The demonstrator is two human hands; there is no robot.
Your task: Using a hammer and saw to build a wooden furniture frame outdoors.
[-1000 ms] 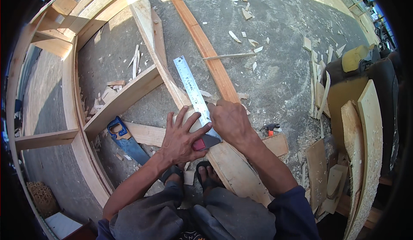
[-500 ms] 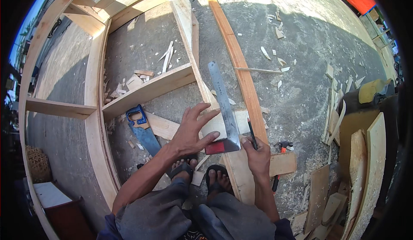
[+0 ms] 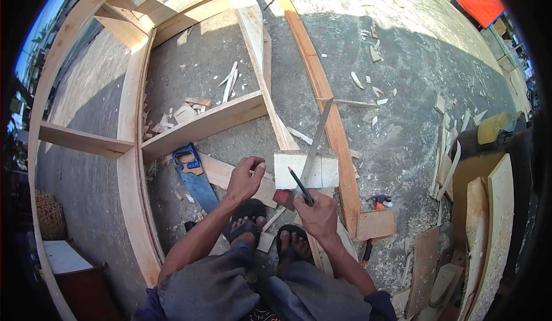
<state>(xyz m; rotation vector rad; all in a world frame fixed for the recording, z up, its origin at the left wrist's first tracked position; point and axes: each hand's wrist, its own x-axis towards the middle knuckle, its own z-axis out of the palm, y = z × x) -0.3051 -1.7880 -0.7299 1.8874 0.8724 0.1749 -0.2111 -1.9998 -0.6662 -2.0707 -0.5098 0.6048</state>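
L hand (image 3: 246, 178): off the wood, fingers loosely curled, nothing seen in it; palm's hidden, so can't tell if it's fully closed.
R hand (image 3: 316, 213): grasping the pencil (image 3: 301, 186) and, it seems, the try square (image 3: 318, 140) too. 2 tools in 1 hand = prob. a weak grip; either could slip.
Try square: blade slants across the view of the short pale board (image 3: 287, 168), nearly edge-on. If it swings, it could knock that wood askew.
Short pale board: just beyond R hand, beside the reddish plank (image 3: 325, 91). No hand's pinning it, so a bump might skid it.
Pencil: point aimed fwd; can't tell if it touches. A careless dip could leave a stray mark.
Saw (image 3: 198, 186): lying L of the sandals (image 3: 247, 229), teeth prob. bare. Risk: a blind step, b/c toes are exposed.
Hammer (image 3: 379, 199): by the small block (image 3: 376, 224), R side; could catch a shifting foot.
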